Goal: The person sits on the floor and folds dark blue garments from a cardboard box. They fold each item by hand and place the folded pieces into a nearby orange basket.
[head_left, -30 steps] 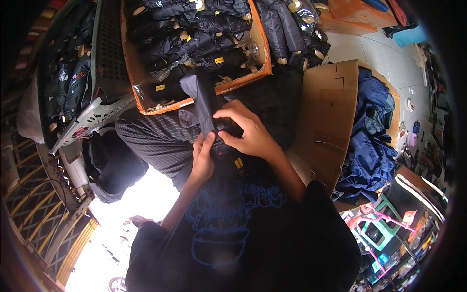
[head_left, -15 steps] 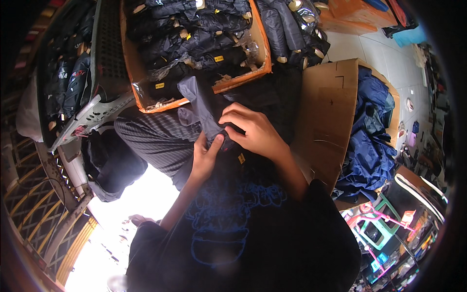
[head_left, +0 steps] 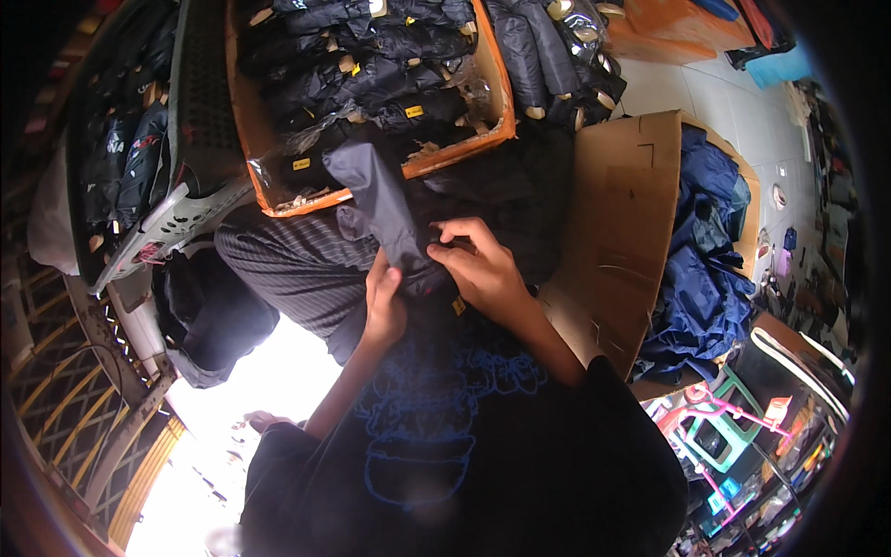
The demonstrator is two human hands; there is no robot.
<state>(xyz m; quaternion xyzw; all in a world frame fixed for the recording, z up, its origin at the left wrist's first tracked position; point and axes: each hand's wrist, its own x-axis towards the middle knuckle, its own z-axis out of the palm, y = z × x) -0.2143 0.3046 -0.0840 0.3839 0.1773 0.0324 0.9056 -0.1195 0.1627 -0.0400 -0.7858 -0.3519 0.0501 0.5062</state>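
Over my lap, a dark grey, thin-fabric bundle (head_left: 379, 200) that looks like a folded umbrella stands tilted, its wide loose end pointing up and left. My left hand (head_left: 382, 302) grips its lower part, thumb in front and the other fingers mostly hidden behind the cloth. Beside its right edge, my right hand (head_left: 483, 269) has its thumb and forefinger bent close together in a pinch. Whatever is between those fingertips is too dark to make out. A small yellow tag (head_left: 458, 306) shows just below the hands against my black shirt.
An orange-edged carton (head_left: 511, 111) ahead holds several dark rolled umbrellas with pale ends. More rolls (head_left: 534, 60) lie to its right. A grey plastic crate (head_left: 206, 111) stands left. A cardboard box (head_left: 617, 223) of navy fabric (head_left: 701, 278) is on the right.
My right hand has drawn slightly right, away from the cloth's edge. The bundle's top has swung a little left, and my left thumb has shifted down and left.
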